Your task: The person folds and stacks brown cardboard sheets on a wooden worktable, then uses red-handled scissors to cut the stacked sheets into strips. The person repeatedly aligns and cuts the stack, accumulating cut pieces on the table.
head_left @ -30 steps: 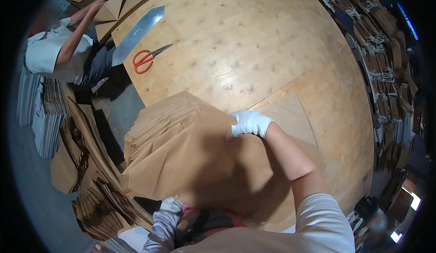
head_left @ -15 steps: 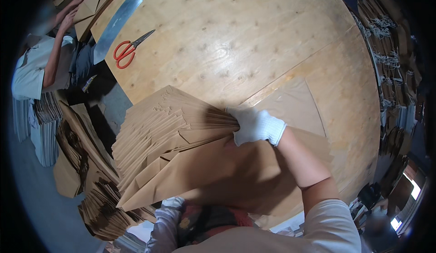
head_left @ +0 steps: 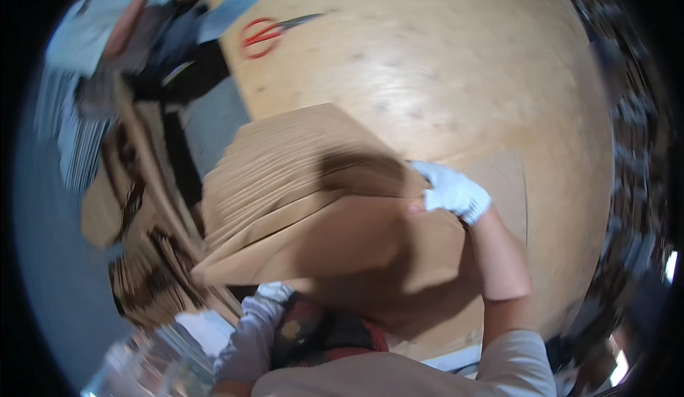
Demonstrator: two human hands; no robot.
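Stack of flat brown kraft-paper sheets: lies on the near-left part of the round pale plywood bench, fanned out, its left and near edges hanging past the bench edge toward you. The layers are stepped, not squared.

Your right hand, in a white knit glove, sits at the right edge of the stack; the fingers curl over the top sheets and appear to pinch them, though blur hides how many. Your left hand, also white-gloved, is under the near corner of the stack. Cannot tell whether its fingers are closed on the paper or only propping it.

Risks, as a judgement:
- The overhang is large. If your left hand gives way, the lower sheets could slide off toward the loose brown paper pieces on the floor at your left.
- With the stack fanned, a pull from the right edge alone could drag only the top sheets and skew the rest further.
- A single flat brown sheet lies under your right wrist; it could get swept along.
- The frame is motion-blurred, so alignment of the edges cannot be checked here.

Red-handled scissors lie at the far side of the bench, well apart from the stack. A second person's arm shows at the far left, beyond the bench edge.
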